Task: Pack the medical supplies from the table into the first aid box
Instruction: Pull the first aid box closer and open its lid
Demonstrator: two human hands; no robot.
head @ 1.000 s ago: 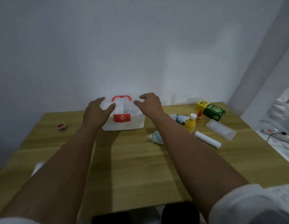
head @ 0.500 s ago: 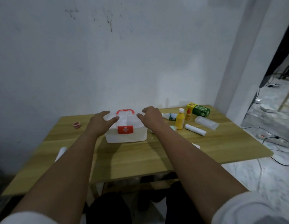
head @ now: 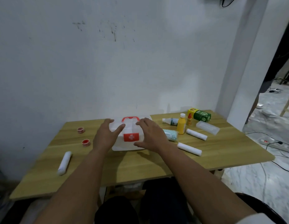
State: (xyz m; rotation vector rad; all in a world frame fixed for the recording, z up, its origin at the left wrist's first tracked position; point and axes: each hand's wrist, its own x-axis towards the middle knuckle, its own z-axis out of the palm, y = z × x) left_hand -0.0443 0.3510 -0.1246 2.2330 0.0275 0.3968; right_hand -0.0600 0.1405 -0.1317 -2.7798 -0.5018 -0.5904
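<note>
Hands reached forward from bare forearms, one at each side of the first aid box (head: 131, 137). The left hand (head: 106, 135) lay at the box's left side, its fingers (head: 109, 122) spread wide over the lid corner and the thumb pointing toward the red handle (head: 130, 118). The right hand (head: 151, 135) lay at the box's right side, fingers (head: 141, 123) spread wide on the lid and the thumb low along the front face. We could not tell whether either palm pressed on the plastic; neither hand was closed around anything.

The white box stood closed near the rear middle of the wooden counter (head: 140, 165), its red cross label (head: 131, 137) facing us.

To the left, well apart from the box, we noted two red tape rolls (head: 81, 130) and a white bandage roll (head: 64, 163) lying toward the near left edge. To the right, a green-striped gauze pack (head: 171, 135) lay just beside the right hand. Beyond it a yellow bottle (head: 181, 124) stood upright, with a white bottle (head: 170, 121) on its side behind it and a small red-capped bottle (head: 189, 119) beside it. A green carton (head: 202, 116) lay at the rear right. A clear plastic case (head: 207, 127) and two more white rolls (head: 196, 134) lay near the right edge. The right forearm crossed above the counter in front of the gauze pack.
</note>
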